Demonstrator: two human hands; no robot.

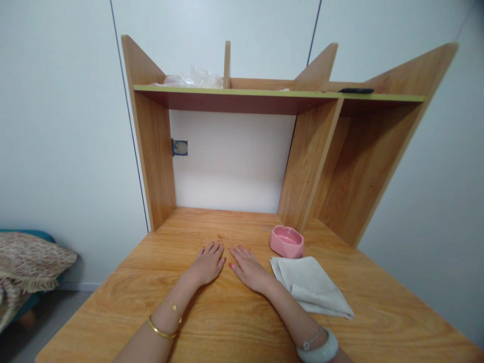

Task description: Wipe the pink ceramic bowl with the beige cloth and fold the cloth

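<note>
Two hands, the left (210, 263) and the right (247, 267), are laid palm-down on the wooden tabletop (212, 322), each grip opened flat with fingers extended and nothing held. To the right of the right hand, a folded pale cloth (312, 285) is placed on the tabletop, with a pink faceted ashtray (287, 243) set just behind it.

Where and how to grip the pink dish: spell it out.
Pinching the pink dish by its left wall seems best, the right hand coming from the left and above: it stands upright and open-topped with a raised rim, and the folded cloth lies close on its near side.
</note>
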